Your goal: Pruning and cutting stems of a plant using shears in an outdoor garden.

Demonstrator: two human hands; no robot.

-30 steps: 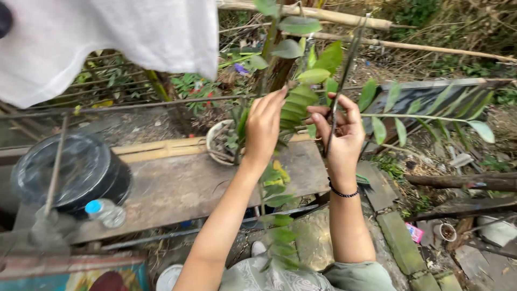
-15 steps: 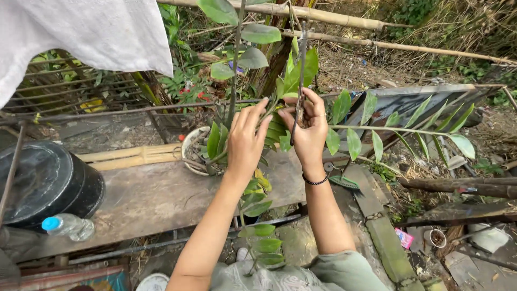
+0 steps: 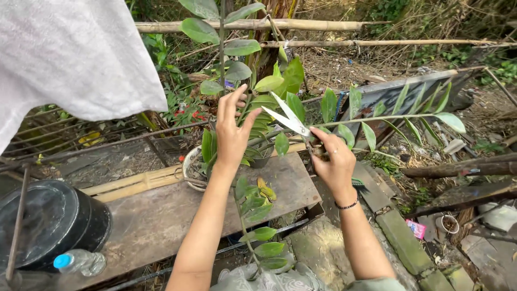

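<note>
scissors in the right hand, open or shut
Open. The scissors in the right hand show two pale blades spread in a V, tips apart, pointing up and left toward the plant's leafy stems.

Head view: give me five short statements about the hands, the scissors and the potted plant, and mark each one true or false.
1. The right hand holds a pair of scissors with the blades apart. True.
2. The left hand holds the scissors. False: it is raised among the leaves of the potted plant, fingers spread, with no tool in it.
3. A dark wristband sits on the right wrist. True.
4. The clear bottle has a red cap. False: the cap is blue.
5. The black drum stands to the right of the plant's pot. False: it is at the left end of the wooden bench.
</note>
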